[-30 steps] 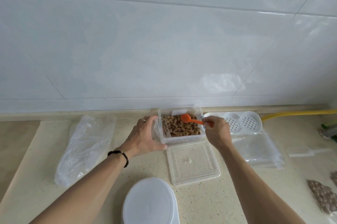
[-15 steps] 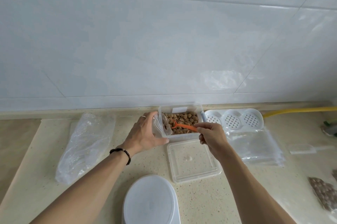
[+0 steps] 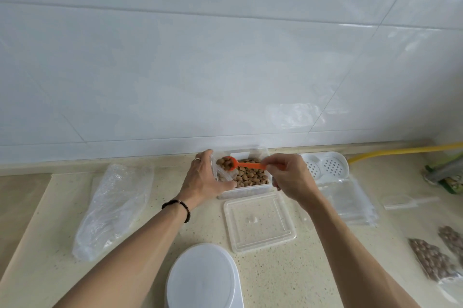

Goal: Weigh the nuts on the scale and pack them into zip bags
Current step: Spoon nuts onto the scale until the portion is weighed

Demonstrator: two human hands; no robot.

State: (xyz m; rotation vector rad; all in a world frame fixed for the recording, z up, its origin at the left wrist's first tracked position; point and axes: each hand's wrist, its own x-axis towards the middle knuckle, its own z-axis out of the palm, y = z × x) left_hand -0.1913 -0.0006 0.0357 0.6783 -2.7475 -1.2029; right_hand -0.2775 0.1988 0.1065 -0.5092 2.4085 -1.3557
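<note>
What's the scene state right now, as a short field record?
left hand: left hand holds a small clear zip bag open at the tub's left end
right hand: right hand grips the orange plastic spoon by its handle
spoon load: nuts in the bowl, above the bag mouth
nut source: clear rectangular plastic tub of brown nuts, lid off
lid: clear square lid flat on the counter, in front of the tub
scale: white oval scale nearest the camera, nothing on it

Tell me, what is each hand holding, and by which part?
The right hand pinches the orange spoon by its handle end. The left hand holds a small clear bag by its mouth.
</note>
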